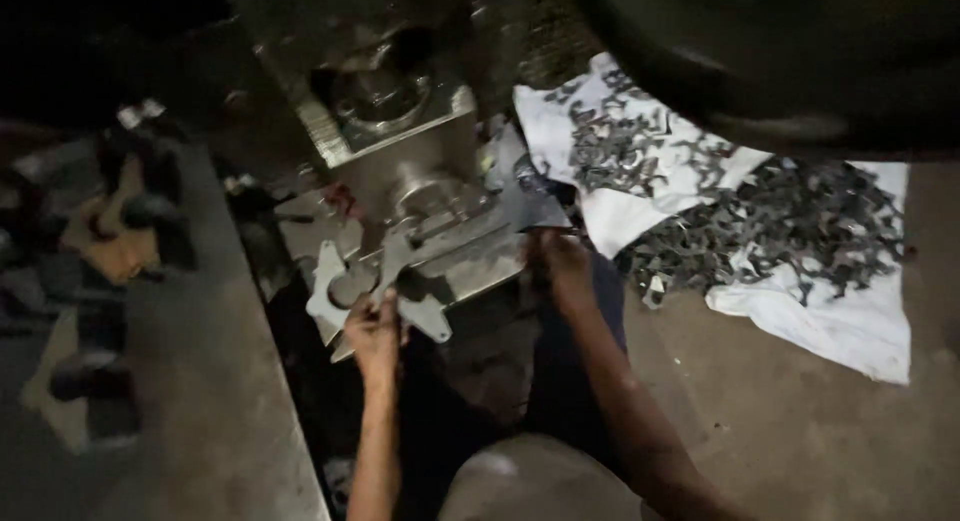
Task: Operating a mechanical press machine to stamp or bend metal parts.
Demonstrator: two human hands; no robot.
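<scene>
Left hand (375, 333) closed on perforated steel strip (352, 281) at press die (440, 236), near left | right hand (562, 261) grips die's right edge | step: feeding strip; next needs exact alignment | stamped pieces (760, 226) on white cloth (850, 326), far right

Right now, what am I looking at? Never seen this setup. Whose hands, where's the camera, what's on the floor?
There is one picture, from a camera worn on a person's head, looking down at their own bare hands in dim light. In front of them stands a metal press-like machine with a round opening on top. The left hand grips a flat cut-out metal plate at the machine's base. The right hand rests at the edge of a dark sheet-metal strip on the machine; whether it grips it is unclear. To the right, on the floor, lies a white cloth heaped with small dark stamped metal pieces. A grey slab runs along the left.
</scene>
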